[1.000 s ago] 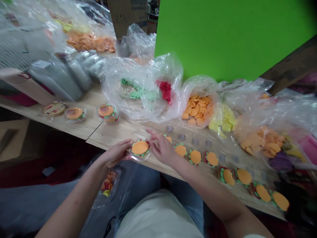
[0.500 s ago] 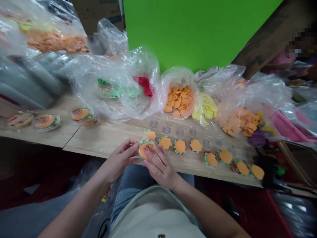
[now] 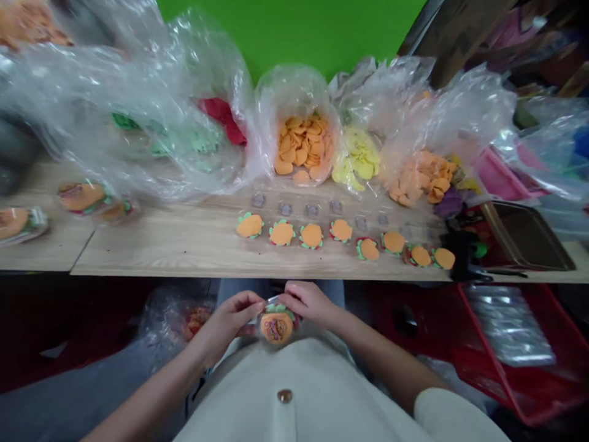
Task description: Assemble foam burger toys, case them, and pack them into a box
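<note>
Both my hands grip one clear plastic pack with a foam burger inside, held low before my torso and below the table's front edge. My left hand pinches its left upper side between thumb and fingers. On the upper right side my right hand is closed over the pack's edge. The burger has an orange printed top and green frilled leaves. Beyond my hands, a row of clear blister packs holds several foam burgers with plain orange tops, each with a small grey piece behind it.
Plastic bags hold orange foam pieces, yellow pieces and green pieces along the back. Packed burgers lie at the left. At right are a pink bin, a brown tray and a red crate below.
My hands have drawn the packed burger off the table area toward my torso. The right hand has shifted from its front to its upper right edge. The view has moved too.
</note>
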A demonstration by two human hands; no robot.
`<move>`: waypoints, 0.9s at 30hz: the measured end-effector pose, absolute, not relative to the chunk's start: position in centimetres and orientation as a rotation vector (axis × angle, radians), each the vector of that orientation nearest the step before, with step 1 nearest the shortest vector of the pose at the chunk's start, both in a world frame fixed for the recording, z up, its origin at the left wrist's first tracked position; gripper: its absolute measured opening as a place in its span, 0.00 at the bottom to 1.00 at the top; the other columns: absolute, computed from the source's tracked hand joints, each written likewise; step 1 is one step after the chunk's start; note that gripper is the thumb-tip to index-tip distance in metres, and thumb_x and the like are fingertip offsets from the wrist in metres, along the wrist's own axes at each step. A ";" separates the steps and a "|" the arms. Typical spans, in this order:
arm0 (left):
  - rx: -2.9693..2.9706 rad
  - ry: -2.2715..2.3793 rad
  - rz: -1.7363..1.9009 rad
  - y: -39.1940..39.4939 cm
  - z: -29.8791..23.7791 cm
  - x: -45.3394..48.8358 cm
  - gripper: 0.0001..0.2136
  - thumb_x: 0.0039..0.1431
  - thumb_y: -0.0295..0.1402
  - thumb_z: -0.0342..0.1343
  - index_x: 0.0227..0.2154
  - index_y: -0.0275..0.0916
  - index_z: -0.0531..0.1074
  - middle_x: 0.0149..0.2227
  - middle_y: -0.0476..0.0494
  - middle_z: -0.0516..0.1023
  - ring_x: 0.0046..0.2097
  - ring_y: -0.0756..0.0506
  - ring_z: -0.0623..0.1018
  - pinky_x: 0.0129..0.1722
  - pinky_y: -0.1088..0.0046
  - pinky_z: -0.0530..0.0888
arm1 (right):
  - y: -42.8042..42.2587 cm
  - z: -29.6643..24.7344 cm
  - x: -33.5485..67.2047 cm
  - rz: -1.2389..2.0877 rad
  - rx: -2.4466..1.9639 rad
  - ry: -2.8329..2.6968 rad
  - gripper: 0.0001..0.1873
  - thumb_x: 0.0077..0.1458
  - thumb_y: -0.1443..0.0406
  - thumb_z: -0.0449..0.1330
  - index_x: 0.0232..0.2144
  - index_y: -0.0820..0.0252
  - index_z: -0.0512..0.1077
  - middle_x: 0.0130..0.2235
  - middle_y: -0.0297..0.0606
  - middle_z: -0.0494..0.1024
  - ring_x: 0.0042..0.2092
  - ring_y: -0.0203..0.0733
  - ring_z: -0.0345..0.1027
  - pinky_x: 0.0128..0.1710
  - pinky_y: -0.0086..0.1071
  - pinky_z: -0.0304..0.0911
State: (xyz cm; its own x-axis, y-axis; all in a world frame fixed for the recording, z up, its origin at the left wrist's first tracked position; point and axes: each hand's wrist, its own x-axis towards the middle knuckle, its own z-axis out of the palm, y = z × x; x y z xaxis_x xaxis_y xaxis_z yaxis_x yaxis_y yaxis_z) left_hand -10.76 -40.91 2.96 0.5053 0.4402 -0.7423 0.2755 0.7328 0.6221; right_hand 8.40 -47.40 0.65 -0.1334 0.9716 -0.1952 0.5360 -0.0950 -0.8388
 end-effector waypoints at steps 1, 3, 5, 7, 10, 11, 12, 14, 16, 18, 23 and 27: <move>0.792 1.083 0.101 -41.6 2.8 -10.9 0.11 0.45 0.39 0.62 0.25 0.37 0.71 0.28 0.49 0.71 0.30 0.50 0.70 0.29 0.77 0.68 | -48.3 0.3 8.2 1.149 -1.636 -1.714 0.16 0.59 0.61 0.48 0.22 0.60 0.62 0.23 0.30 0.64 0.26 0.32 0.56 0.26 0.25 0.50; 0.861 1.098 0.095 -42.4 2.4 -11.0 0.11 0.45 0.40 0.61 0.24 0.36 0.71 0.25 0.50 0.70 0.27 0.51 0.68 0.27 0.77 0.66 | -49.7 0.0 8.1 1.121 -1.624 -1.779 0.14 0.59 0.62 0.47 0.22 0.60 0.62 0.24 0.31 0.64 0.27 0.33 0.56 0.27 0.25 0.50; 0.977 1.079 0.092 -42.8 2.2 -10.9 0.12 0.46 0.40 0.60 0.24 0.36 0.70 0.23 0.51 0.68 0.25 0.52 0.66 0.26 0.78 0.64 | -50.4 -0.2 8.2 1.084 -1.601 -1.847 0.14 0.59 0.63 0.47 0.22 0.59 0.61 0.24 0.31 0.63 0.27 0.33 0.55 0.27 0.26 0.50; 1.090 1.034 0.078 -42.9 1.8 -10.8 0.12 0.48 0.41 0.58 0.23 0.35 0.70 0.22 0.51 0.67 0.26 0.52 0.66 0.27 0.77 0.64 | -50.8 -0.5 8.4 1.049 -1.567 -1.889 0.15 0.59 0.63 0.46 0.21 0.59 0.59 0.23 0.31 0.62 0.26 0.33 0.53 0.26 0.26 0.49; 1.216 1.008 0.052 -42.9 1.4 -10.6 0.13 0.50 0.42 0.56 0.24 0.35 0.70 0.22 0.51 0.67 0.26 0.51 0.65 0.28 0.77 0.63 | -51.3 -1.0 8.4 1.060 -1.546 -1.846 0.16 0.60 0.62 0.44 0.20 0.59 0.56 0.22 0.30 0.61 0.25 0.32 0.52 0.26 0.26 0.48; 1.242 1.016 0.045 -43.0 1.3 -10.6 0.13 0.50 0.42 0.55 0.24 0.35 0.69 0.22 0.51 0.67 0.26 0.51 0.65 0.27 0.76 0.63 | -51.5 -1.2 8.4 1.075 -1.552 -1.816 0.16 0.60 0.61 0.44 0.20 0.58 0.56 0.22 0.30 0.60 0.25 0.32 0.52 0.25 0.26 0.48; 1.266 1.027 0.043 -43.0 1.2 -10.6 0.13 0.51 0.42 0.55 0.23 0.36 0.69 0.22 0.51 0.66 0.26 0.51 0.65 0.27 0.76 0.63 | -51.6 -1.3 8.3 1.091 -1.560 -1.788 0.17 0.60 0.61 0.43 0.20 0.58 0.55 0.22 0.30 0.60 0.25 0.32 0.52 0.25 0.26 0.48; 1.331 1.031 0.046 -42.9 1.5 -10.7 0.13 0.52 0.42 0.54 0.23 0.36 0.67 0.21 0.51 0.65 0.26 0.51 0.64 0.27 0.76 0.62 | -51.8 -1.4 8.1 1.110 -1.561 -1.752 0.17 0.60 0.60 0.43 0.20 0.58 0.55 0.22 0.30 0.60 0.25 0.32 0.53 0.25 0.26 0.48; 1.402 0.963 0.049 -42.5 2.0 -10.8 0.13 0.53 0.42 0.53 0.22 0.37 0.65 0.23 0.51 0.65 0.28 0.50 0.65 0.28 0.77 0.63 | -51.8 -1.3 7.9 1.105 -1.540 -1.754 0.16 0.60 0.61 0.43 0.21 0.58 0.54 0.22 0.30 0.60 0.25 0.32 0.53 0.25 0.26 0.48; 1.383 0.813 0.011 -41.9 2.7 -10.8 0.11 0.54 0.40 0.52 0.25 0.38 0.65 0.29 0.49 0.68 0.33 0.49 0.68 0.32 0.76 0.65 | -51.6 -1.2 7.9 1.078 -1.502 -1.779 0.16 0.59 0.61 0.43 0.20 0.58 0.54 0.22 0.29 0.59 0.25 0.32 0.52 0.25 0.26 0.47; 1.328 0.564 -0.156 -41.1 3.4 -9.5 0.15 0.47 0.35 0.60 0.39 0.41 0.66 0.36 0.49 0.72 0.37 0.47 0.71 0.37 0.73 0.68 | -50.8 -1.1 8.1 1.052 -1.479 -1.781 0.17 0.60 0.60 0.44 0.20 0.58 0.54 0.22 0.29 0.58 0.25 0.32 0.51 0.26 0.26 0.47; 1.381 0.643 -0.057 -41.7 2.4 -8.9 0.15 0.48 0.35 0.59 0.41 0.40 0.69 0.41 0.44 0.74 0.43 0.44 0.73 0.43 0.69 0.69 | -51.5 -1.1 7.7 1.114 -1.676 -1.546 0.16 0.62 0.58 0.44 0.23 0.58 0.57 0.24 0.30 0.61 0.28 0.32 0.55 0.28 0.26 0.50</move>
